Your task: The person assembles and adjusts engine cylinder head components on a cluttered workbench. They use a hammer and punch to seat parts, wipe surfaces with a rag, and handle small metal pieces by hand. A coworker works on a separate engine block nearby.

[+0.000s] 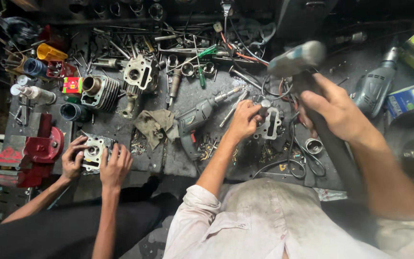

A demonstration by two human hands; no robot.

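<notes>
Cluttered dark workbench [168, 165], head view: strewn with tools, a grey power drill [195, 120], a finned engine cylinder [100, 91], a rag [155, 125]. Left hand [243, 120] is closed around a short metal punch [264, 106], held upright on a cylinder head [271, 125]; right hand [336, 110] grips the hammer [297, 58], raised above. At left, a co-worker's two hands [97, 160] clasp another cylinder head [93, 152].
</notes>
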